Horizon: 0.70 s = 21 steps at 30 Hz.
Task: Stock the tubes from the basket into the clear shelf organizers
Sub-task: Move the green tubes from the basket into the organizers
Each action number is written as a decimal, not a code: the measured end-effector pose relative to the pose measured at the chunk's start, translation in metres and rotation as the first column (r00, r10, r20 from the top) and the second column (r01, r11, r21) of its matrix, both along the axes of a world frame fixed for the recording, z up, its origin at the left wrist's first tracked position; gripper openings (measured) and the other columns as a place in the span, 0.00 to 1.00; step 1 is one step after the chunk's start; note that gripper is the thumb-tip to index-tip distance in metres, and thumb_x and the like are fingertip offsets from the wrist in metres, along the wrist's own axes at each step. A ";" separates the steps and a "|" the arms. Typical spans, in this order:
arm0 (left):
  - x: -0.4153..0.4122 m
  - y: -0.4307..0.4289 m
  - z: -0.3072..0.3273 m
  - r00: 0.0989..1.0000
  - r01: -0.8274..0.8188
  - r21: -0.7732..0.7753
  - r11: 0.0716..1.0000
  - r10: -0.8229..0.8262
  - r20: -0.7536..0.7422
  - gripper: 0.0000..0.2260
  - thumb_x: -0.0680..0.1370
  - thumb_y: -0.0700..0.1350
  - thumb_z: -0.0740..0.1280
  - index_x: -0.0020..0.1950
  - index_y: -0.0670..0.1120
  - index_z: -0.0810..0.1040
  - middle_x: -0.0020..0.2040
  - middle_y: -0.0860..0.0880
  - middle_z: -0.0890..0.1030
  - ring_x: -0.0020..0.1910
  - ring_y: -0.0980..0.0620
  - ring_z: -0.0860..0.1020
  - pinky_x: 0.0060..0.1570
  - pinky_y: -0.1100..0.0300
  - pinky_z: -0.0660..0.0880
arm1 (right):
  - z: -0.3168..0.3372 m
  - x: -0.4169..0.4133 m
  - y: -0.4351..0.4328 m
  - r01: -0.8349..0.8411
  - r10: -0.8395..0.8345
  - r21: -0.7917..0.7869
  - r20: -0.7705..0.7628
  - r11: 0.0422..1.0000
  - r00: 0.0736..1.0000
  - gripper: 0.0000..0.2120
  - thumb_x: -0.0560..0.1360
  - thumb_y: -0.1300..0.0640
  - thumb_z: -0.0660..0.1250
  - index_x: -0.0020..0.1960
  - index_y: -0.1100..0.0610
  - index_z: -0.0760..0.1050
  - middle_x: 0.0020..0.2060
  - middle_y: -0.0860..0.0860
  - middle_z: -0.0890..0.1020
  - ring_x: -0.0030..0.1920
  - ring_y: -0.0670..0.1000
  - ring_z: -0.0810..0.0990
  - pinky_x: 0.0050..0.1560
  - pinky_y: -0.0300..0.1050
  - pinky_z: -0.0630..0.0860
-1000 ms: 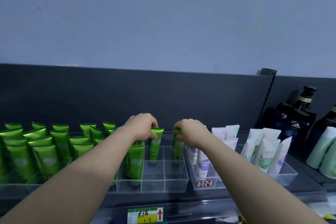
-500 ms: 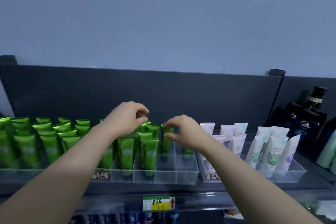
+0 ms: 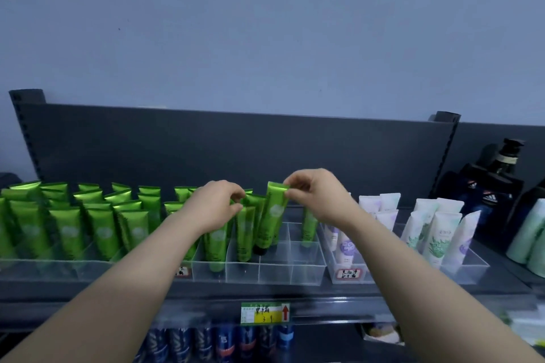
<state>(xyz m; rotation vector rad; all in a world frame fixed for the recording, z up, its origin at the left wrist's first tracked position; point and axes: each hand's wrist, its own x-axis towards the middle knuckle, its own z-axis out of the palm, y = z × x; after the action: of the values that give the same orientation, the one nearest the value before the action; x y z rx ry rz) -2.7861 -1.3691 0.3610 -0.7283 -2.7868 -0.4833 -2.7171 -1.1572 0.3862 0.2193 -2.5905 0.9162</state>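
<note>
The person's right hand pinches the flat crimped top of a green tube between thumb and fingertips. The tube stands cap down, tilted so that its top leans right, with its dark cap low inside a middle compartment of the clear organizer. Through the overlapping clear walls it is hard to tell whether the cap rests on the organizer's floor.

The left hand hovers over the organizer's left part with its fingers curled and the thumb close to the fingertips, just above the tops of the tubes standing there. The hand covers those tops, so it cannot be told whether it grips one.

One lone tube stands in the organizer's rear right compartment, its top hidden behind the right wrist. The front right compartments hold nothing.

Left of the organizer, rows of green tubes stand upright; the outermost are cut off by the picture's edge. Right of the organizer, white tubes stand in another clear bin, and beyond them a dark pump bottle is partly cut off. Below the organizer a price label hangs on the shelf edge, its writing too small to read, and under it cans are dim and blurred.
</note>
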 end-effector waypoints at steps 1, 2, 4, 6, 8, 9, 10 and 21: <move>0.000 0.002 -0.001 1.000 0.000 -0.013 1.000 0.000 0.000 0.15 0.78 0.49 0.66 0.64 0.51 0.77 0.61 0.53 0.79 0.61 0.51 0.76 0.62 0.53 0.72 | 0.006 0.004 0.008 0.023 -0.023 -0.016 -0.015 1.000 1.000 0.04 0.73 0.59 0.70 0.43 0.51 0.81 0.37 0.48 0.83 0.38 0.47 0.80 0.46 0.45 0.77; 0.000 0.003 -0.001 1.000 -0.001 -0.023 1.000 0.001 0.000 0.15 0.78 0.49 0.66 0.65 0.51 0.76 0.62 0.53 0.79 0.61 0.51 0.76 0.62 0.53 0.72 | 0.010 0.009 0.015 0.047 -0.048 -0.025 -0.025 0.999 0.999 0.03 0.73 0.59 0.70 0.43 0.52 0.81 0.37 0.48 0.83 0.39 0.48 0.80 0.46 0.45 0.78; 0.001 0.007 -0.002 1.000 -0.006 -0.042 0.999 0.006 -0.002 0.16 0.78 0.50 0.66 0.66 0.51 0.75 0.63 0.53 0.78 0.62 0.51 0.75 0.62 0.52 0.72 | 0.013 0.016 0.028 0.105 -0.105 -0.007 -0.028 0.994 0.994 0.03 0.73 0.58 0.70 0.45 0.52 0.81 0.38 0.48 0.83 0.41 0.49 0.81 0.47 0.46 0.78; 0.001 0.010 -0.004 1.000 -0.010 -0.057 0.998 0.010 -0.004 0.16 0.78 0.50 0.66 0.66 0.52 0.75 0.63 0.53 0.78 0.62 0.50 0.75 0.63 0.52 0.71 | 0.009 0.022 0.037 0.176 -0.176 0.076 -0.014 0.981 0.984 0.04 0.74 0.58 0.69 0.47 0.52 0.81 0.39 0.46 0.82 0.42 0.49 0.80 0.46 0.44 0.76; 0.002 0.014 -0.006 1.000 -0.011 -0.072 0.997 0.011 -0.002 0.16 0.78 0.50 0.66 0.66 0.52 0.75 0.64 0.52 0.78 0.63 0.50 0.75 0.63 0.52 0.71 | -0.001 0.026 0.041 0.228 -0.233 0.154 0.013 0.961 0.972 0.05 0.75 0.57 0.67 0.49 0.52 0.81 0.39 0.45 0.81 0.41 0.49 0.79 0.43 0.42 0.74; 0.002 0.016 -0.006 1.000 -0.009 -0.075 0.997 0.009 -0.002 0.16 0.78 0.50 0.66 0.66 0.52 0.75 0.64 0.52 0.78 0.63 0.50 0.75 0.64 0.52 0.71 | -0.008 0.026 0.043 0.243 -0.251 0.176 0.026 0.954 0.968 0.06 0.75 0.57 0.67 0.49 0.52 0.81 0.40 0.46 0.81 0.41 0.50 0.80 0.43 0.42 0.74; 0.003 0.018 -0.006 1.000 -0.007 -0.076 0.997 0.007 -0.002 0.17 0.78 0.50 0.66 0.67 0.52 0.74 0.65 0.52 0.77 0.64 0.50 0.74 0.64 0.52 0.70 | -0.014 0.025 0.044 0.254 -0.266 0.194 0.036 0.948 0.963 0.06 0.75 0.57 0.67 0.50 0.52 0.81 0.41 0.47 0.82 0.43 0.50 0.81 0.44 0.43 0.75; -0.012 0.021 0.000 0.994 -0.081 -0.026 0.996 0.079 -0.070 0.12 0.81 0.46 0.61 0.63 0.51 0.78 0.61 0.51 0.79 0.59 0.48 0.76 0.57 0.52 0.74 | -0.042 0.014 0.044 0.296 -0.347 0.349 0.092 0.889 0.933 0.11 0.75 0.58 0.63 0.54 0.51 0.80 0.49 0.50 0.84 0.49 0.54 0.81 0.49 0.47 0.78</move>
<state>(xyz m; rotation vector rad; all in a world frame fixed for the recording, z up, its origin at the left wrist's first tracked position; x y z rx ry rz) -2.7978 -1.3479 0.3611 -0.6246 -2.7512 -0.3957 -2.7034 -1.1136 0.3443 -0.2005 -2.7939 0.3900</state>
